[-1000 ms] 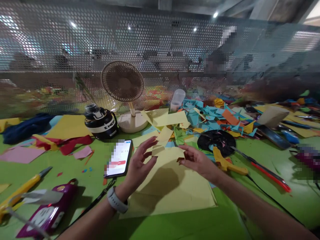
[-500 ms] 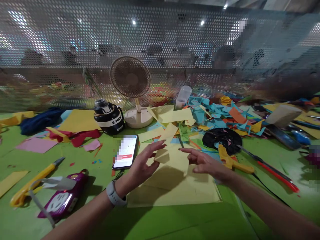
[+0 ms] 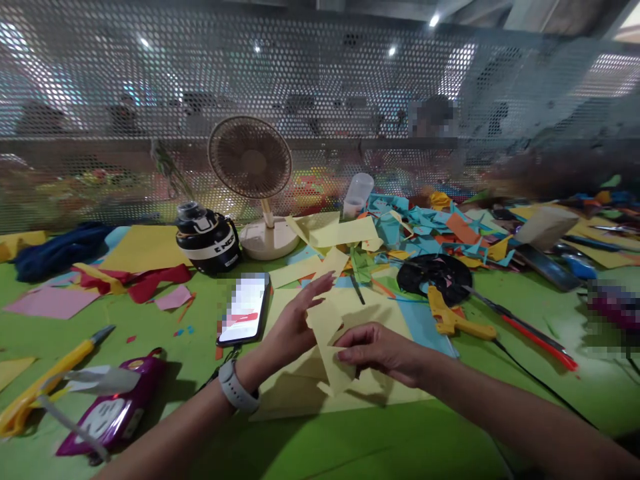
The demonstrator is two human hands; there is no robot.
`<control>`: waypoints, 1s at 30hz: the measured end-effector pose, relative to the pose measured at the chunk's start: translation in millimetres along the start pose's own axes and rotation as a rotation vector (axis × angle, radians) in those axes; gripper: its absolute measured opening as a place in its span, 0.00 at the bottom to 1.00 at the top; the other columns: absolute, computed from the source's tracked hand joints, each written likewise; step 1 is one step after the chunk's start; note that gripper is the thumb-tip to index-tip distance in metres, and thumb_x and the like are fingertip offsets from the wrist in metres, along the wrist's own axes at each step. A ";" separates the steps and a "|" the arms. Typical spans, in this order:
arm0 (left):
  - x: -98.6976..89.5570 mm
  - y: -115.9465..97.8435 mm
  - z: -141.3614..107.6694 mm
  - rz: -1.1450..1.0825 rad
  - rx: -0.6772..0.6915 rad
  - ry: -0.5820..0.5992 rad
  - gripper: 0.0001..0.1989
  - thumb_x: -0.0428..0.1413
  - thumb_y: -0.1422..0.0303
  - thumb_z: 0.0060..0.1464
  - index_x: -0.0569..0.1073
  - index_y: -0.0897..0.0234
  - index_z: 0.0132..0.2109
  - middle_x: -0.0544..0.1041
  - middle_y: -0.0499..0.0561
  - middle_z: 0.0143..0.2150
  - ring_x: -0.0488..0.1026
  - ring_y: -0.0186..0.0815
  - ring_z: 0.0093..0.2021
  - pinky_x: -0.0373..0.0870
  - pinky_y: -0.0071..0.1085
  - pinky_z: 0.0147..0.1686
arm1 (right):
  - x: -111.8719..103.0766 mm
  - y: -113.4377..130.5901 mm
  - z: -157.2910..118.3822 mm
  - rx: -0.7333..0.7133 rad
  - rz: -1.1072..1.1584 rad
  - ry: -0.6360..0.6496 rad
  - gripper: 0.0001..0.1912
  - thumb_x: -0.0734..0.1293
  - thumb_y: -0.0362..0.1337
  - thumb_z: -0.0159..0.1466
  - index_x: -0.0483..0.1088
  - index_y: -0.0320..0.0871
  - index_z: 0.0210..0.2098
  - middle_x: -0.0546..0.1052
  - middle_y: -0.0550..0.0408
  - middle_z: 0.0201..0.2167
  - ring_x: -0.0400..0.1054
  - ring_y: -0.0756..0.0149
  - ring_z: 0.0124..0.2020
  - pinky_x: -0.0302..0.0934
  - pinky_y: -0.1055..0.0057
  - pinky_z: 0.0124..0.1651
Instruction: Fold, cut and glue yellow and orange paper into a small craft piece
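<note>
My right hand [image 3: 383,353] pinches a small piece of pale yellow paper [image 3: 333,347] between thumb and fingers. The piece is tilted, above a larger pale yellow sheet [image 3: 280,400] lying on the green table. Beside the piece's upper left edge is my left hand [image 3: 295,320], fingers stretched out and apart; its thumb is hidden behind the paper. A grey watch is on the left wrist. Left of that hand lies a lit phone [image 3: 245,307].
Near the back stand a fan [image 3: 270,237] and a black bottle [image 3: 207,247]. Yellow pliers-like tool [image 3: 55,377] and purple device [image 3: 115,407] lie left. A yellow glue gun [image 3: 457,320], black round tray [image 3: 435,277] and paper scraps [image 3: 420,227] are right.
My right hand has moved down and left and closed on the small yellow paper, which is now turned and tilted. My left hand remains beside it. The view has shifted slightly.
</note>
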State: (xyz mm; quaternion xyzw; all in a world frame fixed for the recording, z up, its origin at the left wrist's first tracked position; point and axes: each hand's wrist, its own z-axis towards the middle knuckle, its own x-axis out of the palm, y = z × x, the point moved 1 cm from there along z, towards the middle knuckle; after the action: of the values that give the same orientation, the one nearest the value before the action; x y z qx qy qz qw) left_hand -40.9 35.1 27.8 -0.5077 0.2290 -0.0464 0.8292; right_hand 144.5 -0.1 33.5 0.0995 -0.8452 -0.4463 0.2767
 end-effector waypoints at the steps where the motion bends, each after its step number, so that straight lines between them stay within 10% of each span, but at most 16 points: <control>1: -1.4 3.7 -0.5 0.017 -0.019 -0.006 0.37 0.62 0.71 0.48 0.58 0.54 0.64 0.59 0.61 0.66 0.60 0.49 0.63 0.67 0.46 0.54 | -0.7 -1.4 0.4 0.002 0.029 -0.022 0.12 0.78 0.39 0.45 0.79 0.40 0.28 0.75 0.58 0.23 0.65 0.74 0.24 0.57 0.75 0.30; 4: -7.9 12.2 -1.4 0.072 -0.107 -0.075 0.38 0.61 0.70 0.49 0.56 0.54 0.64 0.59 0.60 0.66 0.57 0.48 0.64 0.65 0.47 0.54 | -8.7 -5.8 1.5 -0.057 0.149 -0.177 0.15 0.79 0.38 0.42 0.79 0.41 0.29 0.77 0.56 0.27 0.66 0.72 0.27 0.56 0.74 0.30; 8: -12.0 5.6 0.2 0.163 -0.202 -0.154 0.15 0.54 0.61 0.57 0.72 0.60 0.49 0.73 0.56 0.50 0.71 0.42 0.51 0.71 0.40 0.47 | -22.0 -12.3 6.2 -0.207 0.262 -0.390 0.17 0.80 0.41 0.41 0.78 0.43 0.30 0.77 0.57 0.28 0.63 0.73 0.25 0.53 0.75 0.28; 11: -6.3 -6.2 1.5 0.253 -0.234 -0.047 0.13 0.54 0.57 0.56 0.77 0.61 0.38 0.74 0.51 0.33 0.72 0.36 0.34 0.70 0.30 0.31 | -25.2 -14.4 10.3 -0.281 0.287 -0.434 0.17 0.79 0.42 0.41 0.77 0.42 0.29 0.73 0.61 0.21 0.56 0.77 0.19 0.48 0.75 0.24; 15: 6.8 -9.4 1.6 0.094 -0.400 0.133 0.20 0.57 0.54 0.53 0.73 0.62 0.48 0.65 0.41 0.20 0.65 0.31 0.20 0.61 0.25 0.20 | -24.1 -14.3 10.9 -0.308 0.305 -0.445 0.19 0.79 0.44 0.42 0.75 0.42 0.30 0.68 0.65 0.16 0.55 0.78 0.17 0.47 0.76 0.22; 23: 25.5 -9.8 9.2 -0.185 -0.401 0.268 0.16 0.55 0.54 0.55 0.67 0.63 0.34 0.71 0.44 0.23 0.69 0.31 0.24 0.66 0.26 0.25 | -27.6 -21.0 7.2 -0.328 0.312 -0.489 0.19 0.79 0.44 0.42 0.74 0.41 0.29 0.72 0.62 0.20 0.62 0.76 0.20 0.54 0.75 0.26; 30: 15.6 6.6 7.6 -0.165 -0.505 0.316 0.19 0.55 0.51 0.53 0.64 0.63 0.28 0.65 0.41 0.18 0.63 0.28 0.19 0.62 0.24 0.20 | -62.1 -10.7 -47.7 -0.358 -0.294 -0.462 0.17 0.70 0.46 0.54 0.74 0.41 0.38 0.75 0.55 0.28 0.69 0.67 0.28 0.63 0.69 0.34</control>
State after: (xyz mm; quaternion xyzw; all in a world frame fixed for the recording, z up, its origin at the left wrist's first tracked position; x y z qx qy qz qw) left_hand -24.8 39.6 19.8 -0.7011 0.3175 -0.1338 0.6243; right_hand 221.6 -13.9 22.7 0.0663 -0.7703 -0.6338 0.0236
